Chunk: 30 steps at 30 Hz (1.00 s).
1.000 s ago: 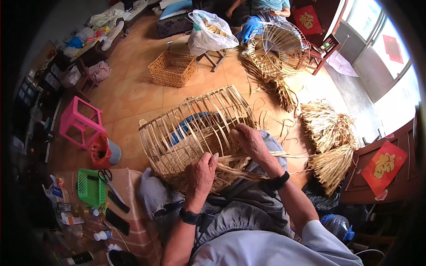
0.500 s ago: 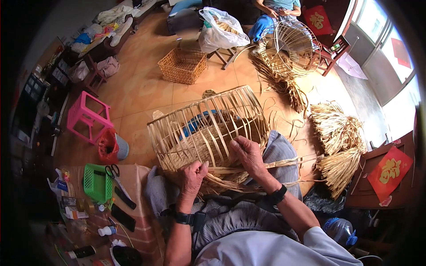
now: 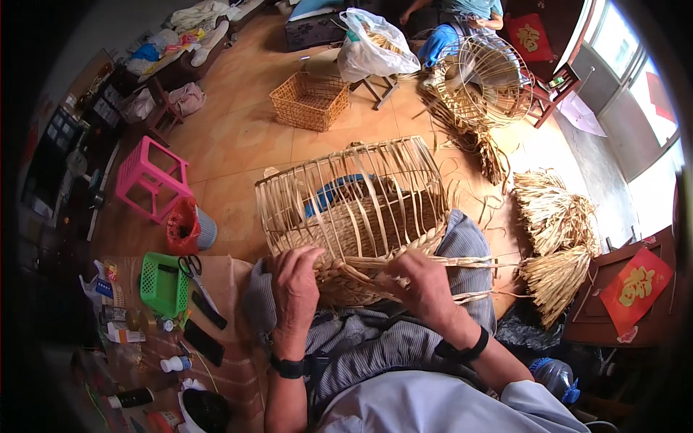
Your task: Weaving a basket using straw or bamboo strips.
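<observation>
A half-woven basket [image 3: 354,209] of pale straw on upright ribs lies on its side across my lap, its open end toward the floor. My left hand [image 3: 294,283] grips its woven base rim on the left. Just right of it, my right hand [image 3: 420,280] pinches straw strands [image 3: 476,263] that run off to the right along the braided edge. Both wrists wear dark bands.
Straw bundles [image 3: 552,238] lie on the floor to the right. A pink stool [image 3: 149,177], a red bin [image 3: 184,227] and a green tray [image 3: 162,283] with scissors sit to the left. Farther off stand a finished wicker basket [image 3: 309,101] and another person with a wire-like frame [image 3: 487,76].
The basket has shifted slightly on my lap, and both hands have moved along its lower rim, the right hand now lower and pulling strands sideways.
</observation>
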Available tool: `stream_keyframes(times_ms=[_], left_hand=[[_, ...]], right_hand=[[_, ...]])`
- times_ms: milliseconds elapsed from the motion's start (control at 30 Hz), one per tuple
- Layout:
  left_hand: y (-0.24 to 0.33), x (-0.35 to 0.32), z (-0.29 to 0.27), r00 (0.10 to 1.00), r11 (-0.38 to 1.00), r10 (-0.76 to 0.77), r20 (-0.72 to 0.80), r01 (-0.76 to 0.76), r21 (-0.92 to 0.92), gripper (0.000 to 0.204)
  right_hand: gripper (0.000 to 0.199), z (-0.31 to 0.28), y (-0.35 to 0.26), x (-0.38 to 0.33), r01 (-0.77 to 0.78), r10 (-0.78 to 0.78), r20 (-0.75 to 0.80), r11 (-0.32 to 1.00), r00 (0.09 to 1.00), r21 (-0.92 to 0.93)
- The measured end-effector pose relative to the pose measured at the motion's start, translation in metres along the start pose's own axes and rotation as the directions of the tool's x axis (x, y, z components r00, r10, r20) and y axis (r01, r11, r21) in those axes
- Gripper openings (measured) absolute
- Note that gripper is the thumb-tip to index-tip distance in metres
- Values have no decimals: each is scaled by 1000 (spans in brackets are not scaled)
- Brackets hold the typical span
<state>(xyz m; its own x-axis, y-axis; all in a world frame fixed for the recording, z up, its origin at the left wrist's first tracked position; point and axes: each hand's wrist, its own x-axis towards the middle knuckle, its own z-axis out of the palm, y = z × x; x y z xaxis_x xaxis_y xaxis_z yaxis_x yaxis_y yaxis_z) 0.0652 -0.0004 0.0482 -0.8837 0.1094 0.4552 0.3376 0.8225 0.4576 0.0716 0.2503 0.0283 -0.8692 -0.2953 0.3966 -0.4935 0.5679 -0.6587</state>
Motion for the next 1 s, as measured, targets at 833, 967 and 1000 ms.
stream_keyframes(times_ms=[833,967,1000], left_hand=[[-2,-15,56,995,986,-59,75,70,-154,20],[-1,-11,63,998,991,-59,32,63,-118,18],[0,-10,63,998,991,-55,37,59,-118,18]], right_hand=[[27,-101,-3,12,-61,65,83,-281,994,958],[28,-49,-3,8,-589,351,473,454,808,669],[31,-31,-5,10,-582,337,475,508,813,635]])
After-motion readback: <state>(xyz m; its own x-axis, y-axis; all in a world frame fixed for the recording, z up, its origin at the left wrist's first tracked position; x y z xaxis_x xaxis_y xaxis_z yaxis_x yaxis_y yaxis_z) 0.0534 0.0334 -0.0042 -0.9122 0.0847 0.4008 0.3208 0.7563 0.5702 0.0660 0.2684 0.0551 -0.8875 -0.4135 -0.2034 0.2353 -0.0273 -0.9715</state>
